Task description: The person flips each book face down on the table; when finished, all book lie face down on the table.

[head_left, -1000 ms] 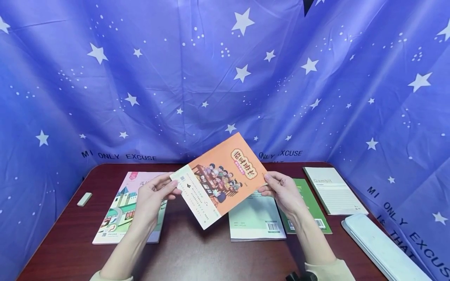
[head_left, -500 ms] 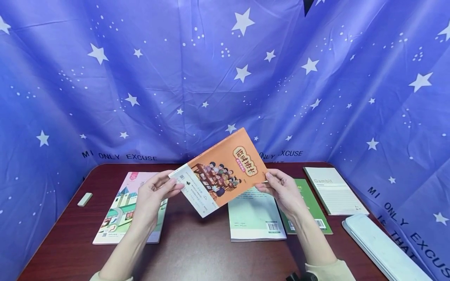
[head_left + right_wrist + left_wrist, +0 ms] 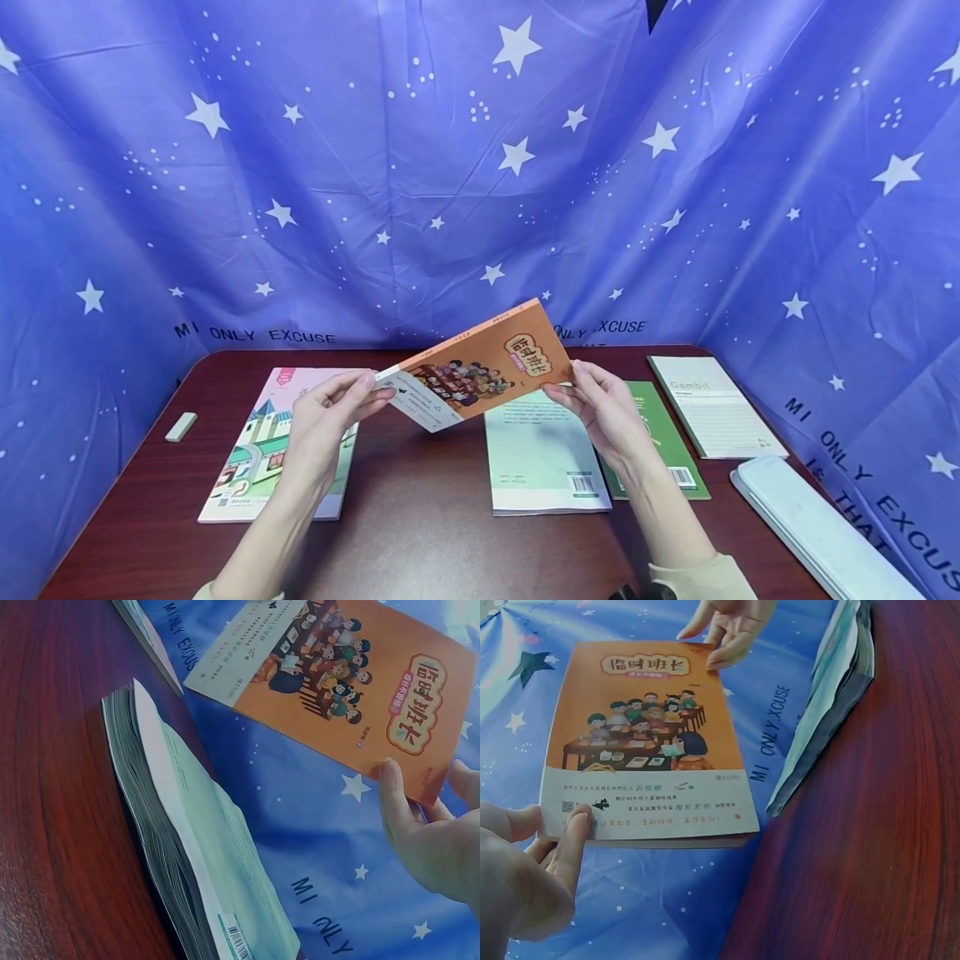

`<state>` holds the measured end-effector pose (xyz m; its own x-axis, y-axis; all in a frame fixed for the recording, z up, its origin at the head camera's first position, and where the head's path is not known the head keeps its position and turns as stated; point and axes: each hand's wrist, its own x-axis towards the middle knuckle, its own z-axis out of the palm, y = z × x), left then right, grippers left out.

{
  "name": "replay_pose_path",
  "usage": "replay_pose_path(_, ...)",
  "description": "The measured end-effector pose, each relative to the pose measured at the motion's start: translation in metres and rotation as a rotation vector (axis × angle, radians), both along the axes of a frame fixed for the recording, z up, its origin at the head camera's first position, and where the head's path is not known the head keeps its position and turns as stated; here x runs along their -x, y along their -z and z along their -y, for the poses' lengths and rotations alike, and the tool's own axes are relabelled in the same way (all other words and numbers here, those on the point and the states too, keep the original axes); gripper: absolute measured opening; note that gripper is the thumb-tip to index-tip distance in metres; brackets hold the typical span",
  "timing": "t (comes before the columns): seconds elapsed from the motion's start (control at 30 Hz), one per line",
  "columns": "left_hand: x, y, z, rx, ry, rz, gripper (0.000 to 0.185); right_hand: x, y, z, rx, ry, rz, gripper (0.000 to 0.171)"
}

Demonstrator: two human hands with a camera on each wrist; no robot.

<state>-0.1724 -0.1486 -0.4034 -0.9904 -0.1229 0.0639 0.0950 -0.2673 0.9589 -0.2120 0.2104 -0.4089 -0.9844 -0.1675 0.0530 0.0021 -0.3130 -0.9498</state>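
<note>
**Fingers tipping the orange book flat over the desk**

Fingers point(image 3: 352, 392) of the left hand point(image 3: 322, 429) are pinching the white-banded corner of the orange book point(image 3: 480, 371), thumb on the cover in the left wrist view; the right hand point(image 3: 603, 412) is gripping the opposite corner by the title, fingertips point(image 3: 394, 795) curled over the edge.

Biggest thing first: the dark red table point(image 3: 420, 533) is sitting under it all, with the blue star cloth point(image 3: 480, 167) hanging behind; the book is being held in the air above the middle of it, touching nothing else. Compared with a second ago the cover is tilting away from the head camera, so it's reading much flatter and lower now; my guess is it's getting laid down or turned over.

Lying around it: a pink illustrated book point(image 3: 273, 450) under the left hand, a pale green book point(image 3: 542, 454) and a dark green one point(image 3: 660, 442) below the right, a Gambit notebook point(image 3: 712, 408); a white case point(image 3: 817, 525) at the right edge; a little eraser point(image 3: 181, 426) far left.
</note>
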Motion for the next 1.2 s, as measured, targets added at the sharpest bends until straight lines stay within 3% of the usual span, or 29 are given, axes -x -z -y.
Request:
replay_pose_path(0.27,-0.0001,0.0,-0.0022,-0.005,0.011,-0.015,0.013,-0.0013,-0.0015,0.0008,0.074,0.025,-0.005,0.032)
replay_pose_path(0.37,-0.0006,-0.0002,-0.003,-0.015,0.002,0.006,0.012,-0.0019,-0.0012,0.0012,0.076,0.031,-0.013,0.029)
replay_pose_path(0.63,-0.0006,0.0003,-0.003,0.071,-0.023,0.043,0.027,-0.0026,-0.0012,0.0019,0.02,0.075,-0.013,0.015)
replay_pose_path(0.97,-0.0005,0.0009,0.0003,0.078,-0.015,0.058,0.039,-0.0014,0.0003,0.0011,-0.048,0.043,-0.092,0.035)
replay_pose_path(1.2,0.0003,0.002,-0.0006,0.071,-0.015,0.036,0.038,-0.0014,-0.0014,0.0011,-0.029,0.061,-0.044,0.051)
